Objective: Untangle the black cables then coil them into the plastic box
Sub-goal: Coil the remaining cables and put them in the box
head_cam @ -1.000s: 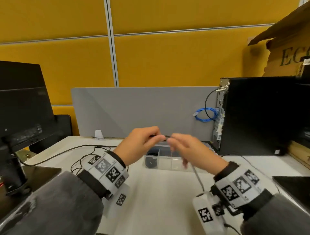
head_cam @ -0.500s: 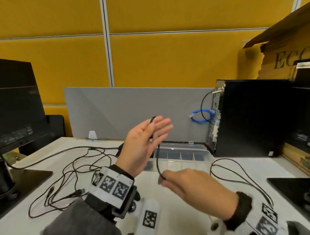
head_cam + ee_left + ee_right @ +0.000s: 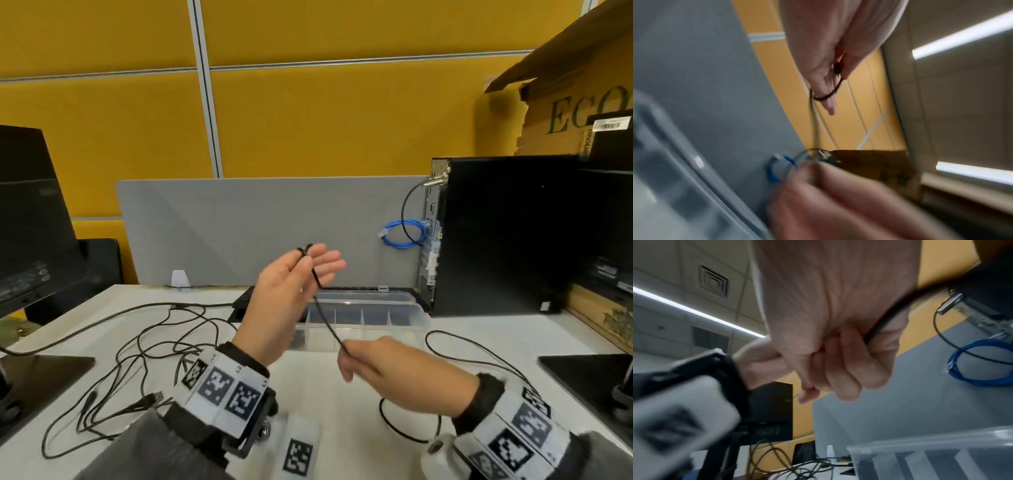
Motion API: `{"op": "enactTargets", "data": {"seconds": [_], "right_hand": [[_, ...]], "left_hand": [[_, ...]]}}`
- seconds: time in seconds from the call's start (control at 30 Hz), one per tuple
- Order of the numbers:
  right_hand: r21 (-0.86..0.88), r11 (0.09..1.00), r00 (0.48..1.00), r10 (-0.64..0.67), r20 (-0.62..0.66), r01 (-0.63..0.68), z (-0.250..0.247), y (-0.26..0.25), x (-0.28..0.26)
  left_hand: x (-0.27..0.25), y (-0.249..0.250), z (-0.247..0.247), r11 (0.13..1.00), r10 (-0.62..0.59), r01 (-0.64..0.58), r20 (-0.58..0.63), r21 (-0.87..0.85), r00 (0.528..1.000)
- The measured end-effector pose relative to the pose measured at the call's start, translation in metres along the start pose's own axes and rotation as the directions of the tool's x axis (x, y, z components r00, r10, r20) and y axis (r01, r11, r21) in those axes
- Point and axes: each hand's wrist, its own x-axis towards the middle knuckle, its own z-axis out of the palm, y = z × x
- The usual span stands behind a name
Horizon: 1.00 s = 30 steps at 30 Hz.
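My left hand (image 3: 305,263) is raised in front of the clear plastic box (image 3: 394,305), palm turned right and fingers straight. Its thumb pinches the end of a thin black cable (image 3: 325,322) against the fingers. In the left wrist view the cable (image 3: 825,97) loops round one finger of this hand (image 3: 828,65). The cable runs down and right to my right hand (image 3: 352,356), which grips it low over the table. The right wrist view shows the right hand's fingers (image 3: 849,366) curled round the cable (image 3: 890,316). A tangle of black cables (image 3: 154,346) lies on the table's left.
The held cable's slack (image 3: 479,353) trails over the table's right side. A black PC tower (image 3: 507,236) with a blue cable coil (image 3: 400,236) stands right of the box. A monitor (image 3: 30,219) stands left, and a grey divider (image 3: 239,226) stands behind the box.
One second ago both hands met at the box. My right hand has since dropped toward me drawing the cable out, and my left hand has lifted with fingers straightened.
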Motion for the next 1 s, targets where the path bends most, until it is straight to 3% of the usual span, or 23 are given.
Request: {"op": "enactTargets", "data": {"seconds": [0.03,0.07,0.1,0.13,0.2,0.27,0.33,0.4,0.43,0.5,0.53,0.6,0.63,0.67,0.73,0.8,0.87,0.93,0.97,1.0], "right_hand": [[-0.006,1.000,1.000,-0.001,0.018,0.001,0.000,-0.003,-0.002],[0.012,1.000,0.999,-0.001,-0.037,0.001,-0.005,-0.006,-0.004],[0.050,0.999,0.988,0.005,-0.152,0.002,-0.011,-0.006,-0.003],[0.095,0.995,0.957,0.025,-0.290,0.003,-0.018,-0.003,-0.001],[0.151,0.988,0.866,0.060,-0.497,0.018,-0.031,0.009,0.004],[0.140,0.990,0.836,0.063,-0.546,0.016,-0.033,0.015,0.010],[0.127,0.991,0.874,0.031,-0.485,0.035,-0.023,0.015,0.016],[0.188,0.981,0.960,0.003,-0.279,0.051,-0.009,0.007,0.019],[0.217,0.975,0.991,-0.016,-0.135,0.045,-0.002,0.003,0.018],[0.224,0.973,0.994,-0.072,0.080,0.053,0.004,-0.010,0.013],[0.227,0.971,0.990,-0.097,0.100,0.072,0.002,-0.013,0.011],[0.224,0.970,0.995,-0.099,-0.005,0.098,-0.014,-0.014,0.010],[0.204,0.974,0.990,-0.079,-0.114,0.101,-0.023,-0.011,0.010],[0.170,0.980,0.968,-0.061,-0.244,0.105,-0.032,-0.006,0.011],[0.101,0.991,0.888,-0.028,-0.459,0.083,-0.043,0.008,0.014],[0.008,1.000,0.851,-0.001,-0.525,0.006,-0.040,0.019,0.017],[-0.100,0.989,0.901,0.059,-0.429,-0.113,-0.026,0.027,0.020],[-0.215,0.971,0.975,0.053,-0.214,-0.100,-0.009,0.028,0.020],[-0.219,0.975,0.995,0.023,-0.100,-0.044,0.000,0.024,0.018],[-0.195,0.981,1.000,-0.013,-0.013,0.010,0.006,0.016,0.015]], "left_hand": [[0.002,-0.006,-0.006,0.954,0.081,-0.075,-0.010,0.292,0.997],[0.003,-0.010,-0.012,0.813,0.115,-0.117,0.038,0.570,0.993],[0.002,-0.013,-0.016,0.664,0.063,-0.128,0.115,0.737,0.991],[0.000,-0.014,-0.019,0.594,-0.051,-0.113,0.177,0.797,0.983],[-0.008,-0.013,-0.015,0.765,-0.303,0.062,0.274,0.641,0.913],[-0.014,-0.008,-0.008,0.910,-0.364,0.245,0.364,0.334,0.857],[-0.016,-0.003,0.000,0.963,-0.256,0.268,0.327,0.008,0.910],[-0.011,0.001,0.003,0.974,-0.127,0.157,0.180,-0.162,0.975],[-0.008,0.000,0.002,0.981,-0.081,0.097,0.100,-0.167,0.992],[0.000,-0.006,-0.005,1.000,-0.014,0.014,0.020,0.011,1.000],[0.001,-0.009,-0.008,0.968,0.028,-0.032,0.019,0.247,0.999],[-0.001,-0.018,-0.015,0.678,0.071,-0.113,0.089,0.727,0.994],[-0.003,-0.021,-0.018,0.559,0.019,-0.112,0.122,0.821,0.992],[-0.004,-0.023,-0.020,0.542,-0.070,-0.081,0.141,0.837,0.987],[-0.011,-0.021,-0.015,0.726,-0.304,0.084,0.209,0.682,0.930],[-0.017,-0.011,-0.006,0.882,-0.375,0.236,0.302,0.408,0.876],[-0.017,-0.001,0.005,0.964,-0.262,0.230,0.299,0.136,0.918],[-0.009,0.002,0.008,0.991,-0.115,0.125,0.209,-0.036,0.971],[-0.004,0.001,0.007,0.998,-0.055,0.059,0.160,-0.019,0.986],[0.002,-0.002,0.003,0.992,0.005,-0.019,0.109,0.123,0.994]]}}
